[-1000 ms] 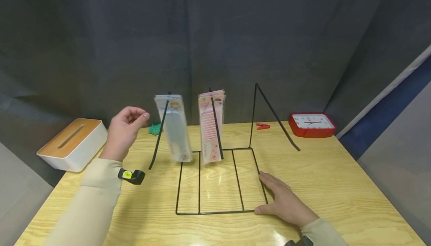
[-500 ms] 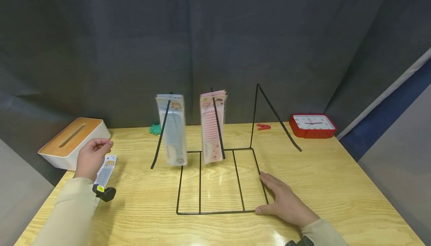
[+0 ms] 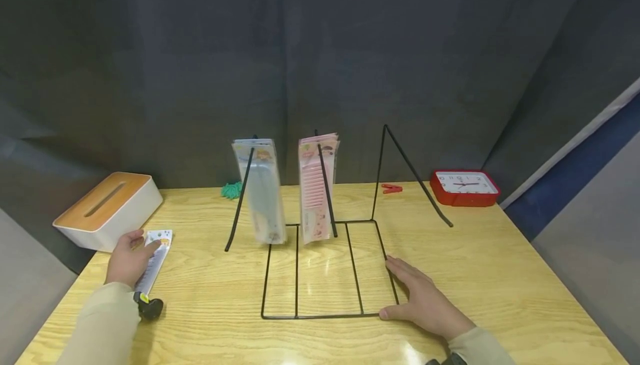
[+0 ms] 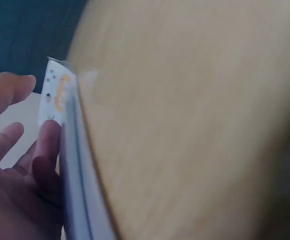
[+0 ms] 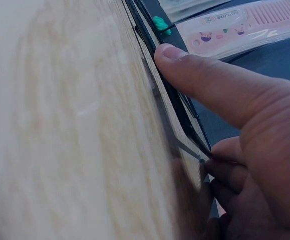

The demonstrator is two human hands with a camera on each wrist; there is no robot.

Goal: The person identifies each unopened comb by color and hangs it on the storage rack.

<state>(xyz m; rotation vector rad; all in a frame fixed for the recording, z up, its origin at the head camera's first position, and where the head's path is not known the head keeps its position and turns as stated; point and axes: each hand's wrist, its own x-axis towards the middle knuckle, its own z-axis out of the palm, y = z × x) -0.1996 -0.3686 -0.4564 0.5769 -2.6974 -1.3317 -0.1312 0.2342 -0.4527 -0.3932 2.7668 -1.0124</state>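
Observation:
A black wire display rack (image 3: 328, 316) stands on the table. Packaged blue combs (image 3: 262, 193) hang on its left arm, and packaged pink combs (image 3: 315, 193) on the middle one. The right arm (image 3: 412, 168) carries nothing. At the left lies another packaged comb (image 3: 157, 259) with a white header card. My left hand (image 3: 127, 259) is at its left edge, thumb over the card; the left wrist view shows the fingers spread beside the pack (image 4: 77, 160), not closed round it. My right hand (image 3: 425, 301) rests at the rack's front right corner, thumb on the front bar, fingers against the side bar.
A white tissue box (image 3: 127, 209) with a wooden lid stands just beyond my left hand. At the back are a green tangled item (image 3: 231, 190), a red clothespin (image 3: 392, 188) and a red clock (image 3: 465, 187). A dark curtain (image 3: 320, 65) hangs behind the table.
My left hand has moved left and down from beside the blue combs to the packaged comb on the table. The hanging blue combs swing slightly. My right hand stays at the rack.

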